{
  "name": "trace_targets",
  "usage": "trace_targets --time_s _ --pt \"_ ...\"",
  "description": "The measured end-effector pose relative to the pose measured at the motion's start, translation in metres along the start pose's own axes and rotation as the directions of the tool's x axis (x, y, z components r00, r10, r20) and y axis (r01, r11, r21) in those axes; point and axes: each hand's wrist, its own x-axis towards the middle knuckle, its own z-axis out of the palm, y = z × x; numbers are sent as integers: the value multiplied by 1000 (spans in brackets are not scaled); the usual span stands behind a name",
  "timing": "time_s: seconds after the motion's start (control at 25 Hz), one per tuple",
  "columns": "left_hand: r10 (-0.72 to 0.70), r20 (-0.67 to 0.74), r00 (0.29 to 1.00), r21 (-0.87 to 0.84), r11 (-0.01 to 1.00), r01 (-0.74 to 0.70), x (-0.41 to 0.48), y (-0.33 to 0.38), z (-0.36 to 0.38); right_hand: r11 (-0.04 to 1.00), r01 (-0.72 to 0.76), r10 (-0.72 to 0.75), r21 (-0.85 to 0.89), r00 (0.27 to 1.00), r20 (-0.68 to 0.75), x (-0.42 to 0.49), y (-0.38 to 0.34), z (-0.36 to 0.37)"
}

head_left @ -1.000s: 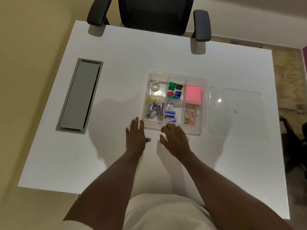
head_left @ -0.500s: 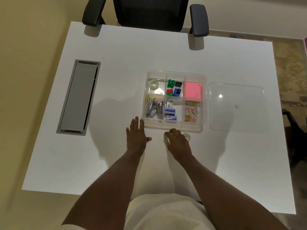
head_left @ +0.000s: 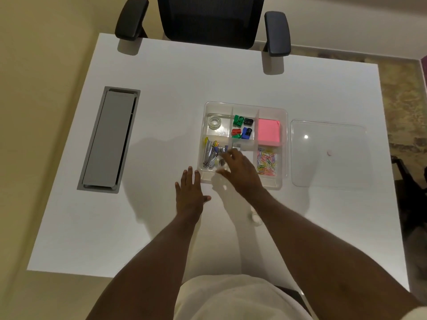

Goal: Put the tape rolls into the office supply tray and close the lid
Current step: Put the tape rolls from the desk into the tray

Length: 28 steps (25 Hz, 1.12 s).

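Note:
The clear office supply tray sits mid-table, and one clear tape roll lies in its far-left compartment. My right hand hovers over the tray's near middle part, its fingers closed on a second, blurred clear tape roll. A third tape roll rests on the table, partly hidden by my right forearm. My left hand lies flat on the table just left of the tray's near corner, fingers spread and holding nothing. The clear lid lies on the table to the right of the tray.
Other tray compartments hold staplers, coloured sharpeners, pink sticky notes and paper clips. A grey cable hatch is set into the table at the left. A black office chair stands at the far edge.
My right hand has risen from the table in front of the tray and moved over the tray with one tape roll. The other roll stayed on the table. My left hand has not moved.

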Motion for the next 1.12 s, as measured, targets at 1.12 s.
trace_targets --time_s 1.12 --pt "30 37 999 22 999 -31 -13 25 9 907 -137 172 -397 984 54 118 5 -48"
